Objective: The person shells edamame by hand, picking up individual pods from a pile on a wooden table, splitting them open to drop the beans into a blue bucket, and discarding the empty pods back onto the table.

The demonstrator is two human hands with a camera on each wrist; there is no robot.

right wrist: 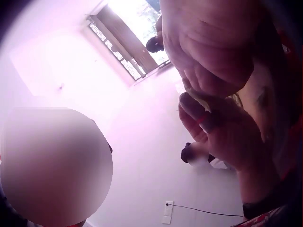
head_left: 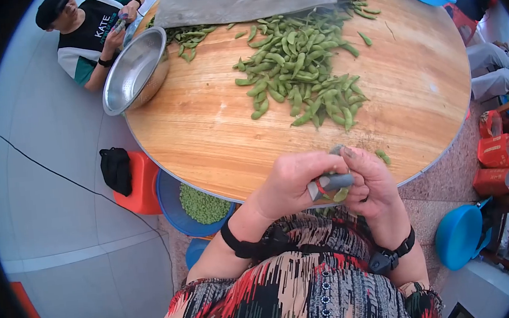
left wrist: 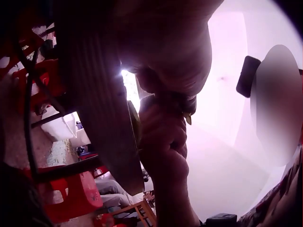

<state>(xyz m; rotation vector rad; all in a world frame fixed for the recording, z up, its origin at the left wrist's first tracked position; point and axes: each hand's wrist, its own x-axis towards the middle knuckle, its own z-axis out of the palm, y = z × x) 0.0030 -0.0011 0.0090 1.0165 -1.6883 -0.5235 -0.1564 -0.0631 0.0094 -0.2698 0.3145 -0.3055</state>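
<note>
1. Left hand (head_left: 292, 180): fingers curled, pinching a green pod (head_left: 341, 195).
2. Green pod: between both hands; probably light, firm-skinned but bendy, slightly slippery, easily squashed; best pinched near one end.
3. Right hand (head_left: 376, 180): fingers curled, apparently pinching it too.

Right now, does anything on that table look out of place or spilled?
The metal bowl seems to jut past the left edge of the table, which looks precarious. A stray green pod lies apart from the main pile, as if scattered.
</note>
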